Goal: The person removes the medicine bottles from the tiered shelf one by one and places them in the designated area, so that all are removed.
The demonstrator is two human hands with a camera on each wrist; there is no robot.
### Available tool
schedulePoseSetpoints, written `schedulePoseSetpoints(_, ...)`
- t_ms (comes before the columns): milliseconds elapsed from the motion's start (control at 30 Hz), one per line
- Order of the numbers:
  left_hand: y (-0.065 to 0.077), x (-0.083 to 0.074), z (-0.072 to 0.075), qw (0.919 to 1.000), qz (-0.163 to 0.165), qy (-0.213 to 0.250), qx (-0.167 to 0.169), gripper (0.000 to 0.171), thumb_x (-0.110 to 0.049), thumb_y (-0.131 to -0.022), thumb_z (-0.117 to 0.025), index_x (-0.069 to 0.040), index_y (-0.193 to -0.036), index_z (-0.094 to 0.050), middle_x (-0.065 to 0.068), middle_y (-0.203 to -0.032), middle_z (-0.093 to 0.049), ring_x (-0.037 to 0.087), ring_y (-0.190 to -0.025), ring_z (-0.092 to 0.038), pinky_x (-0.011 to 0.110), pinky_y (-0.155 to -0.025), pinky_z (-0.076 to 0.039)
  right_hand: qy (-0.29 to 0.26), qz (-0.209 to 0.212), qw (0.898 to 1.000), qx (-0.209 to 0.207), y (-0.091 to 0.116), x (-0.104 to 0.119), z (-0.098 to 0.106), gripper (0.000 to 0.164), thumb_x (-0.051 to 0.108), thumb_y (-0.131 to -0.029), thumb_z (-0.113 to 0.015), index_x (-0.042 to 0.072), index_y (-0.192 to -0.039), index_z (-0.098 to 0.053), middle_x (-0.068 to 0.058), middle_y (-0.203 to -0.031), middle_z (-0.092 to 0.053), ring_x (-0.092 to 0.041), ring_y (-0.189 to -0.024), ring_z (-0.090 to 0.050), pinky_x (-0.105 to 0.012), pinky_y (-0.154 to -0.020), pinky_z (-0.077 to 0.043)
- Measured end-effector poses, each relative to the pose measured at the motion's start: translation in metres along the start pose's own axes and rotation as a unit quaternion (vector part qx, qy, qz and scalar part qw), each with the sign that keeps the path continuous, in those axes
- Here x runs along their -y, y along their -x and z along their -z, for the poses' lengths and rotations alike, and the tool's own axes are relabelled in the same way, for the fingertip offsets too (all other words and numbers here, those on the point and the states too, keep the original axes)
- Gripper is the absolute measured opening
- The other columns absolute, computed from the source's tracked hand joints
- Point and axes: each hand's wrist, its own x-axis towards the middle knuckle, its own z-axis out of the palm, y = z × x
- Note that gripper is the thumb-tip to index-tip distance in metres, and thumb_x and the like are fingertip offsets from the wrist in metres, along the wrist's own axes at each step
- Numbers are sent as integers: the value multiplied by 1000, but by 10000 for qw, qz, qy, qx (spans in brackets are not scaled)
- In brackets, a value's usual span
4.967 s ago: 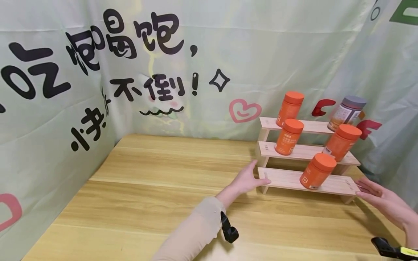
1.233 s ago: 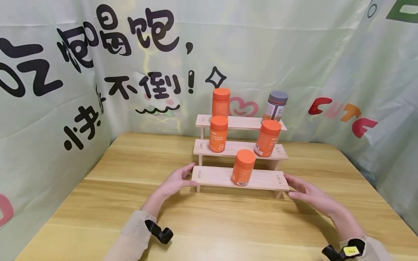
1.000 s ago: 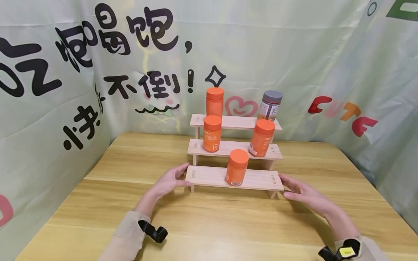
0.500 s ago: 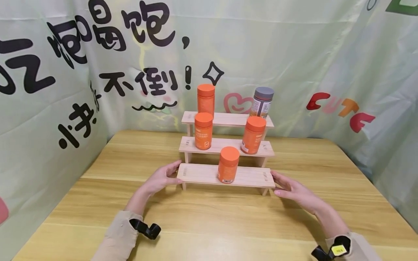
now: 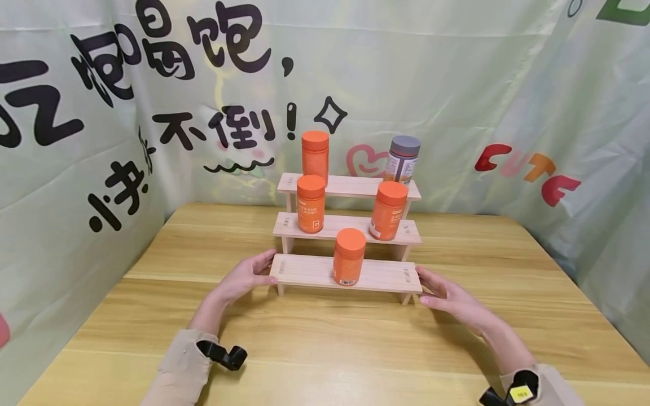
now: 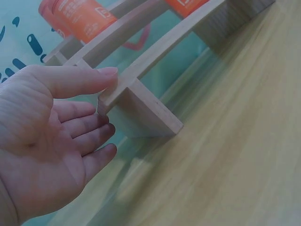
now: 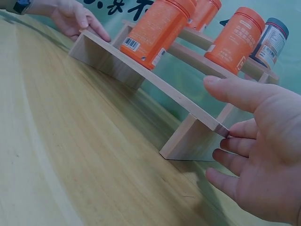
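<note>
in the frame's centre the wooden rack (image 5: 304,270) runs left to right between left hand (image 5: 245,278) and right hand (image 5: 452,300), equally near, each relaxed, touching one end, gripping nothing.

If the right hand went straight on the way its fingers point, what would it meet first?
Most likely the right hand would meet the bottom wooden shelf at its right end. Its fingers lie at that edge; whether they touch is unclear.
</note>
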Motion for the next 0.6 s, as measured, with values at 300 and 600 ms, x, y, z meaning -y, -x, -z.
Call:
schedulePoseSetpoints(300,-5,-1,1,9997,253,-17,-11,82,-10,-83,-67,12,-142,-15,28,-148,-16,41,-134,-21,47,-109,-19,67,-53,9993,-361,-2,0,0,61,6,-91,-55,-13,-140,-23,-32,-143,-25,-45,-128,-26,-13,-89,-38)
schedulePoseSetpoints(600,-4,2,2,9996,164,137,179,83,-5,-82,-67,13,-142,-12,31,-147,-14,43,-134,-19,49,-109,-18,552,-36,9956,-751,5,16,19,56,11,-95,-51,-11,-140,-26,-32,-139,-33,-26,-122,-45,-13,-87,-41)
